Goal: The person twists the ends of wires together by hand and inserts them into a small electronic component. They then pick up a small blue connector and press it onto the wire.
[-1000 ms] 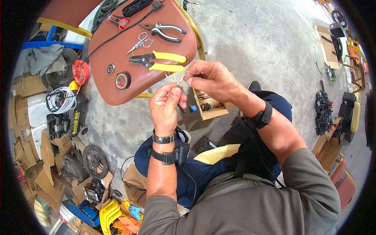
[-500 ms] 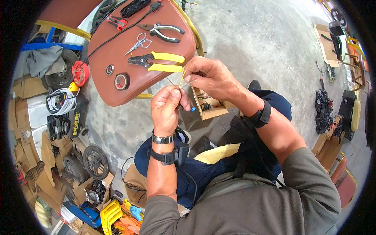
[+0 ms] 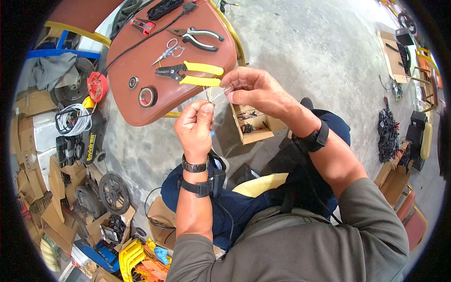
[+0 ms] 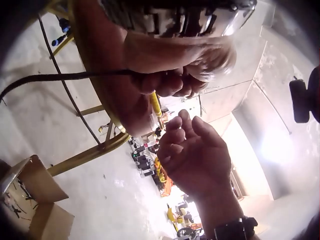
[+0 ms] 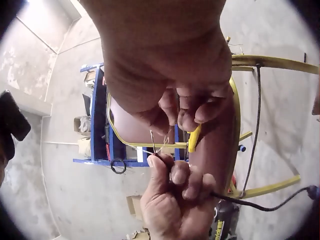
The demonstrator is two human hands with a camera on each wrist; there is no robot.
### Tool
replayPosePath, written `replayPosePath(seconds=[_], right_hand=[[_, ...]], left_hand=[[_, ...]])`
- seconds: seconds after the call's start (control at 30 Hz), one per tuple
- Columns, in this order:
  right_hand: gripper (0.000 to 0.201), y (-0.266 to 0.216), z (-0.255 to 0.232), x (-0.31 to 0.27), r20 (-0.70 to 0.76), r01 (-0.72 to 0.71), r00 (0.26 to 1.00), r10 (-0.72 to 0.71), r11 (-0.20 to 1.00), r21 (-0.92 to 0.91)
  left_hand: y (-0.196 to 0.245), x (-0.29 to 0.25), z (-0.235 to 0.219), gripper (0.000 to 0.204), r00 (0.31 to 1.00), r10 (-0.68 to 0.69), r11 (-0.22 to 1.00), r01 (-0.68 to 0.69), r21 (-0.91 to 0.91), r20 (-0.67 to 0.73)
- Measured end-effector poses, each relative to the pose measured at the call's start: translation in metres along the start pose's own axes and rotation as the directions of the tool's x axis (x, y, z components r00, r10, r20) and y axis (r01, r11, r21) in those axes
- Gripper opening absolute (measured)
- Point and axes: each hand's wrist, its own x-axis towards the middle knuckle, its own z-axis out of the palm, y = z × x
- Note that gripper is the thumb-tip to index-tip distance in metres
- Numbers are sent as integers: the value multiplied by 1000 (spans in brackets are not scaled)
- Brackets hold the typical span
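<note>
In the head view my left hand (image 3: 194,127) pinches the end of a black cable (image 5: 260,206) between thumb and forefinger. Several thin wires (image 3: 210,93), pale and yellow, fan upward out of that grip. My right hand (image 3: 256,91) is to the right and slightly higher, its thumb and forefinger pinching the tip of one pale wire. From the right wrist view, the cable trails out behind the left hand's curled fingers. Just beyond the wires, a yellow-handled wire stripper (image 3: 201,68) lies on the brown padded chair seat (image 3: 124,105).
Also on the seat are black-and-grey pliers (image 3: 204,46), scissors (image 3: 168,51), a larger tape roll (image 3: 141,97), a smaller one (image 3: 130,83) and a red tool (image 3: 142,26). A cardboard box (image 3: 257,136) with small parts stands on the floor below my hands.
A yellow wire stood upright between my hands half a second ago; now a pale wire slants to the right fingertips. The left hand has turned slightly, and the cable's blue end is mostly hidden.
</note>
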Motion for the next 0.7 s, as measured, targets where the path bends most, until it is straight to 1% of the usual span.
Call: replayPosePath(seconds=[0.1,0.2,0.3,0.4,0.43,0.53,0.63,0.7], right_hand=[[20,-5,0,-1,38,9,999,-10,999,36],[16,-4,-1,0,48,3,999,-4,1000,18],[13,0,-3,2,32,2,999,-3,1000,31],[13,2,-5,3,36,5,999,-6,999,39],[14,2,-6,3,41,6,999,-8,999,37],[18,-5,-8,2,34,-97,995,97,995,-15],[16,-5,-6,2,34,-95,995,94,995,13],[14,-5,-7,3,23,-153,988,152,987,47]], left_hand=[[-3,2,0,17,996,89,992,-90,91,11],[-5,2,0,17,993,115,988,-116,105,15],[-4,1,-2,12,998,47,995,-51,87,40],[1,0,0,13,999,1,997,-4,81,36],[1,0,0,13,999,13,996,-17,88,46],[-2,1,-1,13,997,42,994,-49,100,70],[-3,0,0,13,994,60,992,-70,104,96],[0,0,-1,13,989,73,989,-88,120,125]])
